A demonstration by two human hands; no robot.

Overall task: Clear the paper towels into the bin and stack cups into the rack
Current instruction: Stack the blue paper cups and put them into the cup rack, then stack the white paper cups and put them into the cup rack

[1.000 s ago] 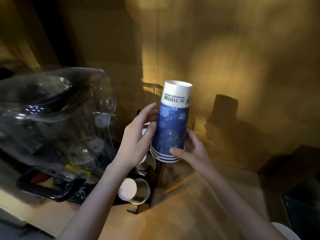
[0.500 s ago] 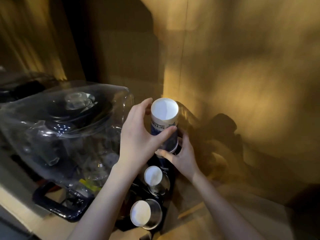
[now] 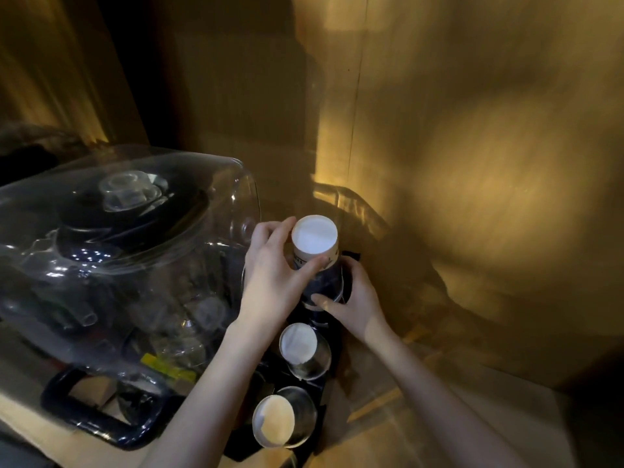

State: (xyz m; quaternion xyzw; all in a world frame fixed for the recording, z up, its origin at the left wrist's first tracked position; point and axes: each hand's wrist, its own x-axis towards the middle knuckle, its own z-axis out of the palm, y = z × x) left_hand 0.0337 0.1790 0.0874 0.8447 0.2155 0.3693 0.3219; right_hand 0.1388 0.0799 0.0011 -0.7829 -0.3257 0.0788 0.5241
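Observation:
An upside-down stack of blue paper cups (image 3: 315, 246) with a white base stands in the far slot of a black cup rack (image 3: 332, 368). My left hand (image 3: 275, 282) wraps the stack's upper part, thumb across its front. My right hand (image 3: 353, 300) holds the stack's lower end at the rack's rim. Two more slots nearer to me hold upside-down cups, one (image 3: 299, 344) in the middle and one (image 3: 275, 423) at the front. No paper towels or bin are in view.
A large clear plastic water jug (image 3: 118, 265) lies on its side left of the rack, over a dark handled base (image 3: 84, 410). Wooden walls (image 3: 472, 163) close in behind and to the right. The wooden counter (image 3: 388, 434) runs to the right of the rack.
The cup stack went from held up in the air to lowered into the rack's far slot. Both hands came down with it, and the view tilted to look from above.

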